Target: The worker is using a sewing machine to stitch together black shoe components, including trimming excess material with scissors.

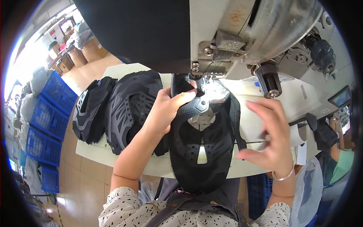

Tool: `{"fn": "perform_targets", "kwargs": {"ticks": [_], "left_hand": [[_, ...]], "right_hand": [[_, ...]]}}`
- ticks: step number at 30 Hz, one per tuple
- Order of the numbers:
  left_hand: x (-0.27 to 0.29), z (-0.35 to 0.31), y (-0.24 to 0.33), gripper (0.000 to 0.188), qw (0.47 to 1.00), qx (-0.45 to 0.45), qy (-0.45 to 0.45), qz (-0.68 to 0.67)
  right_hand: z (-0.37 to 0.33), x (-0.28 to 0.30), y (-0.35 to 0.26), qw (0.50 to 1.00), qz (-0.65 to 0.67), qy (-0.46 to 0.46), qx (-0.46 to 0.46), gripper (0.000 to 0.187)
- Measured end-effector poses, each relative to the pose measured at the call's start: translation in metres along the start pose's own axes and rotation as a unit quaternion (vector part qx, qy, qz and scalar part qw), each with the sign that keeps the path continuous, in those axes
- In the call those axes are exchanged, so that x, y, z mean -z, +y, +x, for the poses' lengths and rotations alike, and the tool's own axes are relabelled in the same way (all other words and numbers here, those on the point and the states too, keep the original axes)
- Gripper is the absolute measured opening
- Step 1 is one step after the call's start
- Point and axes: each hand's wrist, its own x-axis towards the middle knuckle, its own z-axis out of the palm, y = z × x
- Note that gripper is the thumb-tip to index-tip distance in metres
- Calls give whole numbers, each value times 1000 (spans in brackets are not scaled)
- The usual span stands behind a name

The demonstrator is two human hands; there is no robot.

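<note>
A black shoe upper (200,174) lies on the pale sewing table (94,151), its far end under the needle area of a sewing machine (223,49). My left hand (168,108) grips its left far edge, the thumb pressed on a textured grey-black piece (194,108) beside the presser foot. The fingers under the material are hidden. To the right, my right hand (270,138) is raised with thumb and fingers apart and nothing between them, slightly blurred. Close to its fingertips hangs a narrow black side strip (236,125) of the upper.
Stacks of similar uppers (136,102) stand to the left of my left forearm. Blue plastic crates (45,121) and cardboard boxes (92,49) line the floor farther left. A dark cylinder (268,79) juts from the machine. At far right are a small screen (341,97) and a person's green sleeve (343,164).
</note>
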Motion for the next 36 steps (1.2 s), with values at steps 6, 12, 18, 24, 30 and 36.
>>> {"fn": "perform_targets", "kwargs": {"ticks": [6,12,18,24,30,36], "left_hand": [[-3,2,-1,17,999,-27,-18,7],[-1,2,-2,19,1000,-25,-18,-4],[1,3,-2,19,1000,-23,-18,2],[2,5,-1,17,999,-20,-17,18],[3,8,-3,16,999,-27,-18,17],[5,10,-2,17,999,-29,-19,39]], "right_hand": [[13,-50,28,997,-50,-13,62,46],[10,-61,39,988,-118,-70,68,63],[8,-64,38,975,-180,-86,94,69],[8,-63,36,976,-180,-93,83,71],[7,-61,32,973,-193,-112,59,65],[7,-62,27,974,-184,-132,23,62]]}}
